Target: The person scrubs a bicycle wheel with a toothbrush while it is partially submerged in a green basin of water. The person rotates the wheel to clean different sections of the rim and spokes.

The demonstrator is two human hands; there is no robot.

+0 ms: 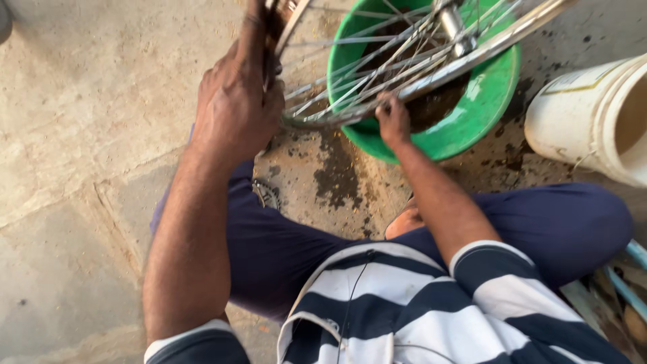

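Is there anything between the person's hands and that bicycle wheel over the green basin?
Nothing visible. The left hand already grips the wheel rim at its left side, and the right hand touches the rim's lower edge above the green basin.

Rough concrete floor [87, 135] with dark wet stains, green basin [485, 101] of brown water standing on it, white plastic bucket [586, 114] just beside the basin, person squatting.

Single head-worn view, steeply downward, close over lap and concrete floor [81, 135]
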